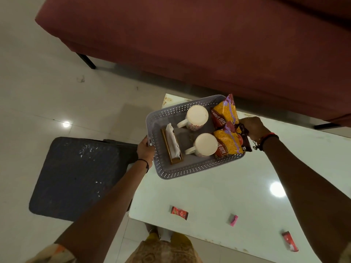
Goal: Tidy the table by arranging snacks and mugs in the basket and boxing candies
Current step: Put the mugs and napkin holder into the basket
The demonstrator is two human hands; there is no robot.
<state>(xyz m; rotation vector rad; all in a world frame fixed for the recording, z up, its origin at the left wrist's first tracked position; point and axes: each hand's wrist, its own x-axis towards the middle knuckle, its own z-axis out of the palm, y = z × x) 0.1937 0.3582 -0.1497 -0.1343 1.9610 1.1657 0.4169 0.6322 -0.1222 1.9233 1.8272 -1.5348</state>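
The basket (190,172), loaded with two mugs (197,116) and snack packets (227,111), is gripped at its ends between the left hand (145,150) and right hand (250,128) and should be kept level above the table (218,202)

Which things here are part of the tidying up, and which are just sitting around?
Part of the job:
- basket, held by left hand and right hand
- two mugs
- snack packets
- candies on the table: red, pink, red

Just lying about:
- sofa
- dark floor mat
- napkin holder in the basket
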